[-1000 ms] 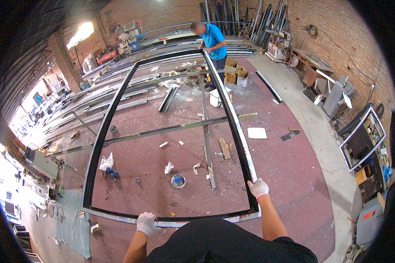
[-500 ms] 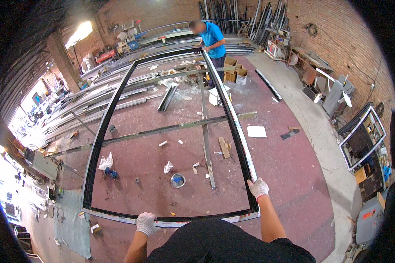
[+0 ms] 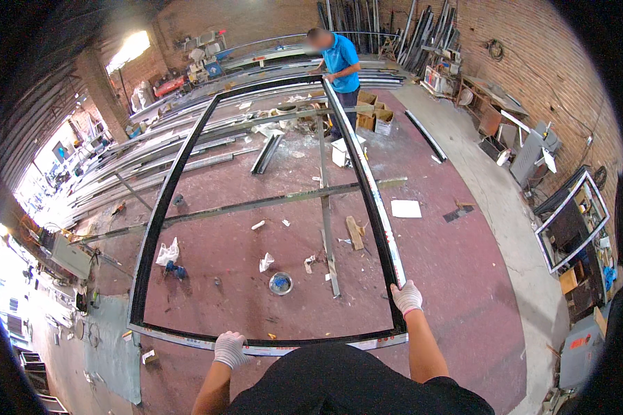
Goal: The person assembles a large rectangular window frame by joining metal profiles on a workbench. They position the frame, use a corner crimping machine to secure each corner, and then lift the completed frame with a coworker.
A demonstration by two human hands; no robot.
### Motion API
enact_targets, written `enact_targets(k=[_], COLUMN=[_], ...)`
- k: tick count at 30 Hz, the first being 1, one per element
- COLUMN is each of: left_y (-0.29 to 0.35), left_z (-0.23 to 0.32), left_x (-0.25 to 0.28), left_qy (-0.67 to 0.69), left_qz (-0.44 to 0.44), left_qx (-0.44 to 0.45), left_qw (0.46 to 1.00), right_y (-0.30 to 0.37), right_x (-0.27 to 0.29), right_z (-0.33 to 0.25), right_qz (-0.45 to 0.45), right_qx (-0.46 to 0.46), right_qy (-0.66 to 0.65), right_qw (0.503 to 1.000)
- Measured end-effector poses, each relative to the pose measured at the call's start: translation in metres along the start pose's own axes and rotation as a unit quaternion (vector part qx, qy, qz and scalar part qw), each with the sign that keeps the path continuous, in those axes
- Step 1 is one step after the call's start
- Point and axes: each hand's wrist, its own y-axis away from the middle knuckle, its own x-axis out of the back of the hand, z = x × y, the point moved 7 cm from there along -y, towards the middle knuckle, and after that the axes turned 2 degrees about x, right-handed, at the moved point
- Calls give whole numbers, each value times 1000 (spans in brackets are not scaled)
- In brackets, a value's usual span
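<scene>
A large rectangular window frame, black inside with pale printed film on its outer edges, stretches from my body to the far side. Its near bar is gripped by my left hand, in a white knitted glove, left of my torso. My right hand, gloved the same way, wraps round the right side bar just above the near corner. Both hands are closed, with the fingertips partly hidden by the frame. At the far right corner a co-worker in a blue shirt has hands at the frame.
Metal support bars cross beneath the frame. On the reddish floor mat lie a metal bowl, a blue power tool, a white sheet and scraps. Long metal profiles are piled left and back; a smaller frame leans at right.
Both my hands keep their hold on the window frame, which stays nearly in place. The view has shifted slightly. At the far corner, the co-worker's head and arms have moved a little.
</scene>
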Motion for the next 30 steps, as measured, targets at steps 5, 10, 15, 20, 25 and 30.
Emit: enact_targets(k=[5, 10, 15, 20, 25, 30], left_y=[0, -1, -1, -2, 1, 15], left_z=[-3, -4, -2, -4, -4, -23], left_x=[-7, -10, -7, -9, -11, -9], left_qy=[-1, 0, 18, 9, 32, 112], left_qz=[10, 2, 6, -3, 39, 144], left_qx=[2, 0, -1, -13, -24, -20], left_qw=[1000, 1000, 1000, 1000, 998, 983], right_y=[20, 52, 125, 191, 191, 206], right_x=[9, 15, -30, -104, -122, -119], right_z=[-6, -28, -84, -131, -144, -164], right_qz=[11, 117, 150, -92, -147, -196], right_qx=[-4, 80, 262, 429, 521, 561], right_qy=[-10, 53, 50, 30, 102, 125], right_qw=[1000, 988, 952, 898, 835, 795])
